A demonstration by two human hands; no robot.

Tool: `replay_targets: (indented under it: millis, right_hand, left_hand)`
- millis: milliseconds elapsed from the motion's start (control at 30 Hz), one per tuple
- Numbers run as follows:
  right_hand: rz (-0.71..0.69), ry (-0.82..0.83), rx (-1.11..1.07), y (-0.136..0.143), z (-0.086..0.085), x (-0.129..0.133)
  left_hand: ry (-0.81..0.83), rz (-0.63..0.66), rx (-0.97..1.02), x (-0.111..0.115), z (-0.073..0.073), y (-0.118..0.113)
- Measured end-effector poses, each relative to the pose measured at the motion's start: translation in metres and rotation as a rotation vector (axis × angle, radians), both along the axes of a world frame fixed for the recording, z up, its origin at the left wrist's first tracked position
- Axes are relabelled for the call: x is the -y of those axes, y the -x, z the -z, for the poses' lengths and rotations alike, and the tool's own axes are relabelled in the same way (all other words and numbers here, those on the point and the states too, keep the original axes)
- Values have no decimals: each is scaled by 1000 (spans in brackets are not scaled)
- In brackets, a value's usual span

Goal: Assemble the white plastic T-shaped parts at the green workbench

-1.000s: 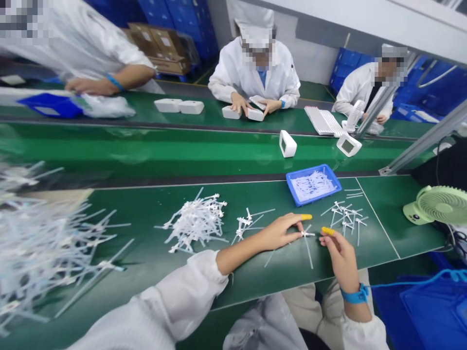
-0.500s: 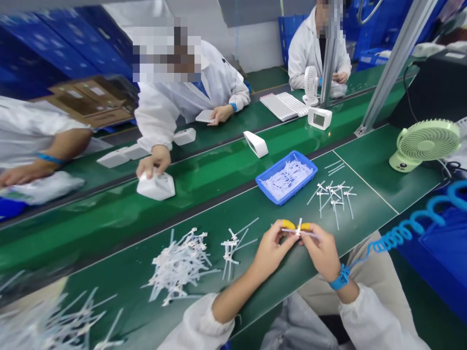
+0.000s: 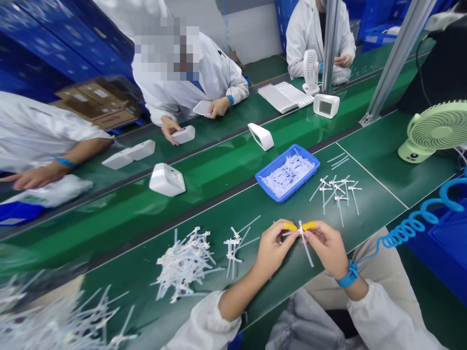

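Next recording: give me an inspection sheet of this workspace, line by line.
Surface: green bench beside a green conveyor.
Job's things: small white strap piece held between both hands; blue tray of similar pieces; loose pieces to its right; white pile to the left.
Clutter: green desk fan; white housings on the conveyor.
Hands: left hand and right hand pinch the piece, yellow finger cots on the fingertips.
Cables: blue coiled cord from the blue wristband.
Surroundings: other people in white coats across the conveyor; blue crates behind.
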State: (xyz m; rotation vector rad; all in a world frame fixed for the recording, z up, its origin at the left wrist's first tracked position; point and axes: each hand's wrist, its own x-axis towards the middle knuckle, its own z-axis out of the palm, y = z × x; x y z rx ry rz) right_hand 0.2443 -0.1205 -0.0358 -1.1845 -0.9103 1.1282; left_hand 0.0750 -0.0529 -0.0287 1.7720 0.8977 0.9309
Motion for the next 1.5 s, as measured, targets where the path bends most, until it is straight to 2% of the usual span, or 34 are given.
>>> replay_targets:
  millis: [300,700,867,1033,1133,1267,1500]
  right_hand:
    - [42,-16,-21,1,2,5]
    - [57,-85,144,-4,2,13]
    - [41,-113,183,-5,0,12]
    - [31,-33,138,-4,2,7]
    - [20,-1,64,-3,4,5]
    - [-8,3,-4,-3,2,5]
    - [-151,8,81,-1,-7,1]
  left_hand:
    - [-129,9,-36,5,-5,0]
    - [-282,40,62,8,-8,-2]
    - [-265,88,48,4,-8,0]
    - [-169,97,-23,-2,-3,3]
    - [-156,57,-37,-2,-1,3]
    - [-220,-28,-21,0,-2,3]
    - [-127,-52,-6,4,1,6]
